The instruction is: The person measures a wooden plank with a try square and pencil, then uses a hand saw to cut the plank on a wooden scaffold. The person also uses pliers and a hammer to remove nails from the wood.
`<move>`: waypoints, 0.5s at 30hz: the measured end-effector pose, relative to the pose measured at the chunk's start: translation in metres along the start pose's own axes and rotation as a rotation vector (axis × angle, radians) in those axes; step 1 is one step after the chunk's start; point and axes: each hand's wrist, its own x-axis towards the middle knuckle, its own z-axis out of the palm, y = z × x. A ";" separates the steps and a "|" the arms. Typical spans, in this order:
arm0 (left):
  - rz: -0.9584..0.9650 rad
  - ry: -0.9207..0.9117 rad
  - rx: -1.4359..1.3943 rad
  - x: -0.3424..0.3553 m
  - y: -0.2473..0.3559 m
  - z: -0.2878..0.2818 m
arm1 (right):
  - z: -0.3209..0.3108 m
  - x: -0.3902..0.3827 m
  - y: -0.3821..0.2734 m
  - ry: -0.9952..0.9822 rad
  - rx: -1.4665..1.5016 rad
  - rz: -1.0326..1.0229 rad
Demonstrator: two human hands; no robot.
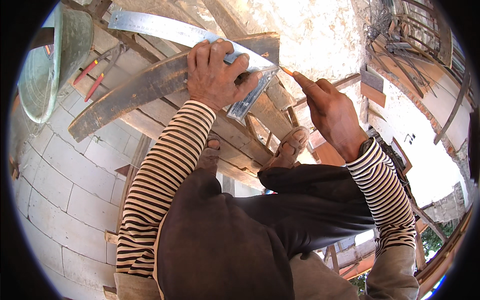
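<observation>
A dark, worn wooden plank [137, 82] lies across the boards in front of me. Over its far end rests a metal carpenter's square [160, 31], its long blade running up to the left and its short thick arm pointing back toward me. My left hand [214, 75] presses down on both, fingers curled over the blade and thumb along the short arm. Pinched in my right hand [332, 112] is a thin orange pencil [286, 71]. The pencil's tip is at the square's corner, by the plank's right end; whether it touches the wood I cannot tell.
Red-handled pincers [102, 70] lie left of the plank, beside a greenish bucket [75, 42]. My bare feet [287, 147] stand on narrow wooden boards [235, 132] with gaps between them. A pale block wall [75, 200] is at left. Thin rods and scrap wood [400, 60] sit at upper right.
</observation>
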 end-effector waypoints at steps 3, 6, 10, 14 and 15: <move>0.001 -0.001 0.006 0.000 0.000 0.000 | 0.004 0.002 0.003 -0.014 -0.011 -0.001; -0.002 0.004 0.006 0.000 0.000 0.000 | 0.006 0.003 0.005 -0.024 -0.023 -0.009; -0.008 -0.001 -0.010 0.000 0.000 0.000 | 0.006 0.003 0.005 -0.031 -0.041 -0.025; -0.019 -0.018 -0.003 0.001 0.002 -0.002 | 0.005 0.016 -0.008 -0.032 -0.013 -0.031; -0.021 -0.022 0.001 0.002 0.003 -0.003 | 0.006 0.024 -0.013 -0.024 -0.007 -0.039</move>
